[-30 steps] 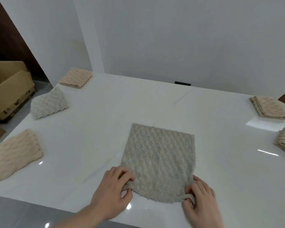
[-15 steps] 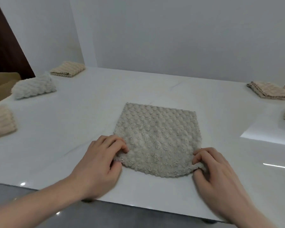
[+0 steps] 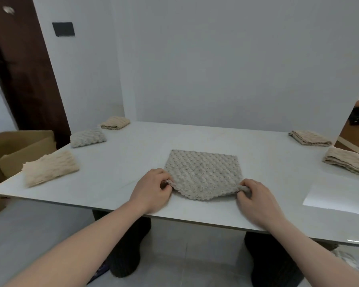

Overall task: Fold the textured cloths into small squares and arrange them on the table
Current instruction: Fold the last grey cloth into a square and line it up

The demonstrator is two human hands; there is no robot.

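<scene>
The left hand (image 3: 153, 190) and the right hand (image 3: 255, 200) are each pinching a near corner of the grey cloth (image 3: 203, 175), which is lying on the table (image 3: 133, 154) between them. Compared with a moment ago, both corners are now lifting off the surface. This probably means the next fold, away from the person, is beginning. Five folded cloths are waiting farther out, on both sides.

Grey bubble-textured cloth (image 3: 203, 175), flat on white desk (image 3: 195, 137), its near corners pinched by left hand (image 3: 152, 190) and right hand (image 3: 255, 200). Three folded cloths (image 3: 50, 170) well left of the hands; two folded cloths (image 3: 348, 162) well right. Cardboard box (image 3: 15, 150) far left.
</scene>
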